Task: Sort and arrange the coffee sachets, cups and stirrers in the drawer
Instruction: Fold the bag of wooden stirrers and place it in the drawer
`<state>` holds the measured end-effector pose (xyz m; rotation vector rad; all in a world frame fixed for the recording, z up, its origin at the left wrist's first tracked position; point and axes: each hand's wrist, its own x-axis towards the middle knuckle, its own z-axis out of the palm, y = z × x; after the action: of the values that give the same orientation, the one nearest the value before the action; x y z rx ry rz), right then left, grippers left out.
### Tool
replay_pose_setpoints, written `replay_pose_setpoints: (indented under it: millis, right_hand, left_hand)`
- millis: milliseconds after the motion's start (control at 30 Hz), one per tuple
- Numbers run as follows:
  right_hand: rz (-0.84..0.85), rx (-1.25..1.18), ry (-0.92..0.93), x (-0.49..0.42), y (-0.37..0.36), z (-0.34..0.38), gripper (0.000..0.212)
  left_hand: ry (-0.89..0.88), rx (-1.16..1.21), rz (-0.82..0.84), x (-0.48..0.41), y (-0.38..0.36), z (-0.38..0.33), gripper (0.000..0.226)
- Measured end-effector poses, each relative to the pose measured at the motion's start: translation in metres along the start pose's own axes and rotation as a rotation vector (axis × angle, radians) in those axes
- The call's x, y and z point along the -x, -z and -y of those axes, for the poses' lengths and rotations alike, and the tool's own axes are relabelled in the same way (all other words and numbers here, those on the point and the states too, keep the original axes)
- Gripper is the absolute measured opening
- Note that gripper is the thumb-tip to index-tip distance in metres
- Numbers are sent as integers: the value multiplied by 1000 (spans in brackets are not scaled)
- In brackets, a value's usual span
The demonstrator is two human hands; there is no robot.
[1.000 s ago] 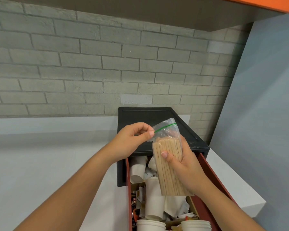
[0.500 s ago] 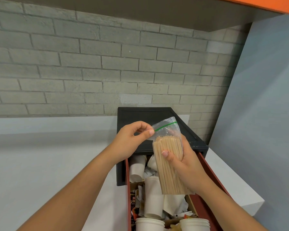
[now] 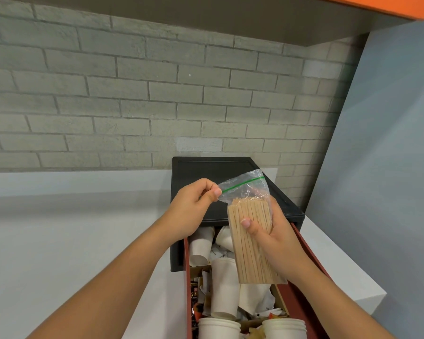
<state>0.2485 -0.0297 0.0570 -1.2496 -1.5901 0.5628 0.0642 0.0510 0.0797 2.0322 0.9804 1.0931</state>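
A clear zip bag of wooden stirrers (image 3: 252, 238) is held upright above the open red drawer (image 3: 301, 299). My right hand (image 3: 277, 243) grips the bundle around its middle. My left hand (image 3: 194, 209) pinches the bag's top left corner by the green zip line. Inside the drawer lie several white paper cups (image 3: 224, 289), some on their sides, two upright at the near end (image 3: 218, 327). Dark coffee sachets (image 3: 195, 296) and crumpled paper lie mixed along the drawer's left side.
The drawer slides out of a black cabinet (image 3: 213, 167) that stands on a white counter (image 3: 71, 241). A grey brick wall rises behind, a grey panel stands at the right, and an orange-edged shelf hangs overhead.
Both hands and the bag have stayed nearly still. My left hand's pinch on the bag's top corner has shifted slightly outward to the left.
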Motion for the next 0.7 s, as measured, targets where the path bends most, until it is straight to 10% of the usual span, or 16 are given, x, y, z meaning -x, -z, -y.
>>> replay_pose_setpoints:
  millis: [700]
  right_hand:
    - [86,-7,24,2,-4,4,45]
  left_hand:
    - [-55,-50,123,-3,-2,-15,20]
